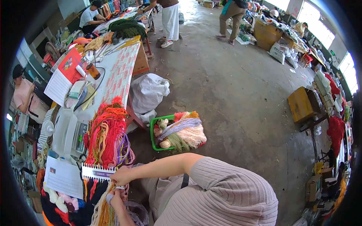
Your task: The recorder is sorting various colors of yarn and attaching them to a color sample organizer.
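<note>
My right hand point(121, 176) is closed at the right end of a white, notched thread card point(97, 173), with cream and yellow strands at its fingertips. Just below it, my left hand point(117, 199) is closed around a bundle of cream and mustard-yellow yarn strands point(101, 209) that hangs down toward the lower edge. Something pale is wrapped on one of its fingers. Orange and red strands hang from the card's lower notches. Above the card lies a thick heap of red, orange, yellow and purple yarn point(109, 135).
A printed sheet point(63, 177), a digital scale point(80, 137) and a clear plastic tray point(65, 130) lie on the worktable. On the floor stand a green basket point(152, 132) of yarn hanks and a white sack point(149, 92). Several people are farther off.
</note>
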Motion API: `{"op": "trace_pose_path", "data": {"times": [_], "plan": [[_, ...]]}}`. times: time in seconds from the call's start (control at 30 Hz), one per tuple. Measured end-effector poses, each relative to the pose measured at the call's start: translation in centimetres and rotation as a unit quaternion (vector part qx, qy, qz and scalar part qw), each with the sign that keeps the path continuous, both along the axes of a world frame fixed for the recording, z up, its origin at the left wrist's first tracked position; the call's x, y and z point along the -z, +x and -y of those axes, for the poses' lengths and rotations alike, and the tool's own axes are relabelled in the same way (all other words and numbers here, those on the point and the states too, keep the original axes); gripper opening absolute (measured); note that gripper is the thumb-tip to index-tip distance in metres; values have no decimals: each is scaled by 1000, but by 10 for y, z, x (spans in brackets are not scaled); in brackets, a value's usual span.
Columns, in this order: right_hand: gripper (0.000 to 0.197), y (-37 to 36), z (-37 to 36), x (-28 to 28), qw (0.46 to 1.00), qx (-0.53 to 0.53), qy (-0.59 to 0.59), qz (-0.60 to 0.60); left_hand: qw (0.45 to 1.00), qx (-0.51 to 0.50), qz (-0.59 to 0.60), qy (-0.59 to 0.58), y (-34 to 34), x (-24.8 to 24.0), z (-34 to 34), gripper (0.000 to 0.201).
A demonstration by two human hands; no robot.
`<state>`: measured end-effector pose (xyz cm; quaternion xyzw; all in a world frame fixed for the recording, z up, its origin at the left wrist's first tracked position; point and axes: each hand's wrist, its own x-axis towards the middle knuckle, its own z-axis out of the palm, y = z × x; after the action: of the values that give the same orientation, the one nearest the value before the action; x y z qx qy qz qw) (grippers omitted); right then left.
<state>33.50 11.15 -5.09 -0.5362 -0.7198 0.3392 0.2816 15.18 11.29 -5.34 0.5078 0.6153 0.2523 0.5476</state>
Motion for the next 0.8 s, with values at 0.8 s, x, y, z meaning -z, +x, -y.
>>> {"op": "trace_pose_path", "data": {"times": [0.8], "plan": [[15,-9,4,15,995,45,85,-4,869,-87,475,-111,-54,-139,45,26]]}}
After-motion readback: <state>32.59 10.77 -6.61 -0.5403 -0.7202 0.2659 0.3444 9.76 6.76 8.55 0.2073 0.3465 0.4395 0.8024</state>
